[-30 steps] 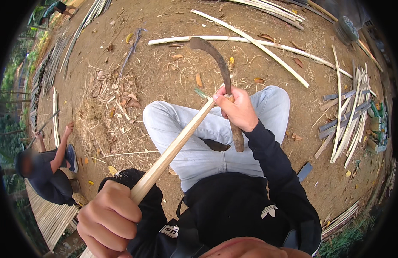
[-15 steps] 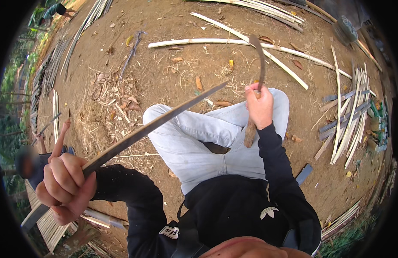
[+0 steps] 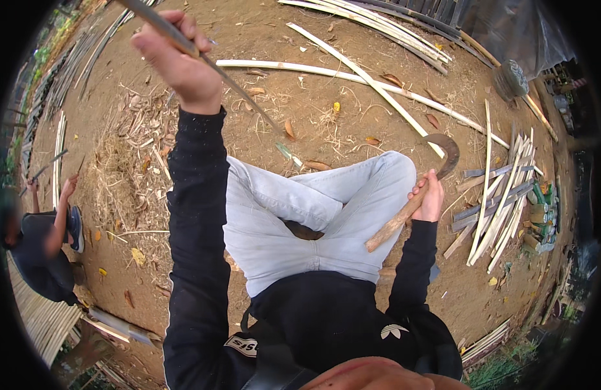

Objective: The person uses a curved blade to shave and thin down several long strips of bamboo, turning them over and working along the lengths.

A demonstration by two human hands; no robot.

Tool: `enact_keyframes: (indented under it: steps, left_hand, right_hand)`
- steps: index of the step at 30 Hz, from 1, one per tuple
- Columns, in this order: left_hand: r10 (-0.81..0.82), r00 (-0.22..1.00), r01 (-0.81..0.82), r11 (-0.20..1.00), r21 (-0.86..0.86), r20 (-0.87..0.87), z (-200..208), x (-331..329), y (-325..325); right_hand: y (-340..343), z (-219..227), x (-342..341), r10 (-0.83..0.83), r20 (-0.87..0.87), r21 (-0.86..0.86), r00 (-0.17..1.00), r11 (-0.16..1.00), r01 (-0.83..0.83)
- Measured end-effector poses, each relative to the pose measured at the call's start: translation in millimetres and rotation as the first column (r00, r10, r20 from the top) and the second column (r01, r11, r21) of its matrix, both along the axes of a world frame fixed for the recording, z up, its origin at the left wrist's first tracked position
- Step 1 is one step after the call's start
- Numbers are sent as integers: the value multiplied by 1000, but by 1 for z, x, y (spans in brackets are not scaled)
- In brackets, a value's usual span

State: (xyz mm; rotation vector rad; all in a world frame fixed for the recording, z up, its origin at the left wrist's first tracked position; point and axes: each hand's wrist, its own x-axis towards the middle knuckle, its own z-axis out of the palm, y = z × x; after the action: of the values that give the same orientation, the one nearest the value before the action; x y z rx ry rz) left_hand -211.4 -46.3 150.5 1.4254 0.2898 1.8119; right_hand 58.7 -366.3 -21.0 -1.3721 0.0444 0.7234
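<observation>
My left hand (image 3: 183, 65) is raised at the upper left, its fingers closed around a long dark bamboo strip (image 3: 159, 23). The strip slants from the top edge past the hand, its thinner end pointing down toward the ground before my knees. In my right hand (image 3: 430, 200), beside my right knee, is a sickle (image 3: 393, 225), held by its wooden handle. Its curved, rusty-brown blade hooks away from me, apart from the strip. My crossed legs in pale jeans (image 3: 362, 188) lie between the two hands.
Long pale bamboo strips (image 3: 313, 69) cross on the dirt ahead. A pile of split strips (image 3: 502, 201) lies at the right, near green bottles (image 3: 544, 218). Shavings (image 3: 135, 143) cover the ground at left. Another person (image 3: 44, 250) sits at the far left, holding tools.
My left hand has swung up and forward with the bamboo strip. The right hand has moved lower and rightward, turning the sickle so its blade tips outward.
</observation>
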Motion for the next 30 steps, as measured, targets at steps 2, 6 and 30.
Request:
enact_keyframes:
  steps: [2, 6, 30]
  left_hand:
    - [118, 987, -111, 991, 72, -106, 3, 26, 18]
    - [-29, 984, 20, 999, -50, -175, 19, 57, 16]
    - [-476, 879, 474, 867, -154, 25, 28, 104, 49]
  right_hand:
    - [4, -20, -13, 8, -38, -15, 999, 1000, -9]
    - [13, -37, -27, 23, -52, -40, 998, 999, -25]
    - [21, -45, -17, 32, -54, -90, 998, 995, -37]
